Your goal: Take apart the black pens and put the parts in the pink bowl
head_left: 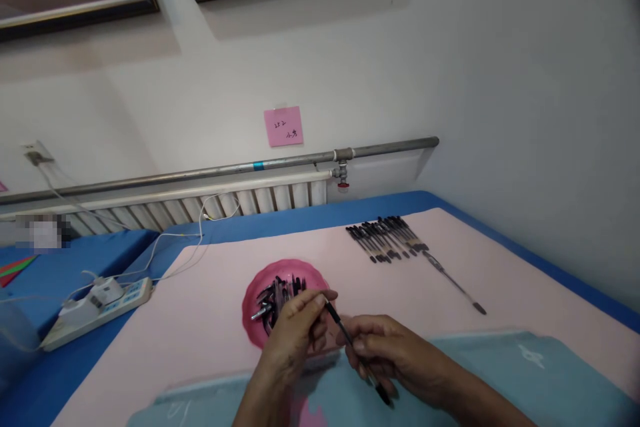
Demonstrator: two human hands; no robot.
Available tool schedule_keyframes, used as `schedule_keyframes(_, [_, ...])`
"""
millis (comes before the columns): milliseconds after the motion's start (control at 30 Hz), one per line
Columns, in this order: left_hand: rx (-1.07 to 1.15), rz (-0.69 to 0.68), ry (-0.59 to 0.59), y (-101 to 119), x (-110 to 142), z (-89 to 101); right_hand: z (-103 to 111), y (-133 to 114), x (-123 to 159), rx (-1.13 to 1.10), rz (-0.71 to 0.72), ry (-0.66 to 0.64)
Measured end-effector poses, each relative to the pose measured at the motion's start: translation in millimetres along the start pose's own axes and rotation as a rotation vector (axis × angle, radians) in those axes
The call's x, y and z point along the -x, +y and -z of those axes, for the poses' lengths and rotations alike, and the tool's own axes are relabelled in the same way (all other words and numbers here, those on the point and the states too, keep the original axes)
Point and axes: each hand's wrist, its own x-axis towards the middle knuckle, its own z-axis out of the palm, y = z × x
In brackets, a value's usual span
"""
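Note:
A slim pen [344,331] with a clear barrel and black ends slants between my two hands. My left hand [300,323] pinches its upper black end between thumb and forefinger. Farther down, the fingers of my right hand [387,350] are closed round the barrel, and the lower black end sticks out below them. Whether a small part is hidden in my left fingertips I cannot tell. Just behind my left hand, a pink scalloped plate [249,307] holds several loose pen parts [273,300], dark and clear, partly covered by the hand.
Several similar pens [387,239] lie side by side at the back right, with a single pen [455,282] slanting away from them. A teal cloth [490,360] lies along the front. At left is a power strip [100,313] with plugs and white cables. A radiator [280,197] stands behind.

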Motion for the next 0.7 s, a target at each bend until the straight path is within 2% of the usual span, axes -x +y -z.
schedule_keyframes(133, [0.056,-0.048,0.017,-3,-2,-0.2,-1,4,-2,0.018,0.028,0.012])
schedule_keyframes(333, [0.046,-0.055,0.077,-5,-4,1.4,-1,11,-6,0.058,0.068,0.174])
schedule_keyframes(500, [0.086,-0.053,0.133,1,-4,0.9,-3,8,-3,0.056,0.038,0.014])
schedule_keyframes(700, [0.074,-0.057,0.141,3,-3,-0.5,-4,7,-3,-0.05,0.037,0.049])
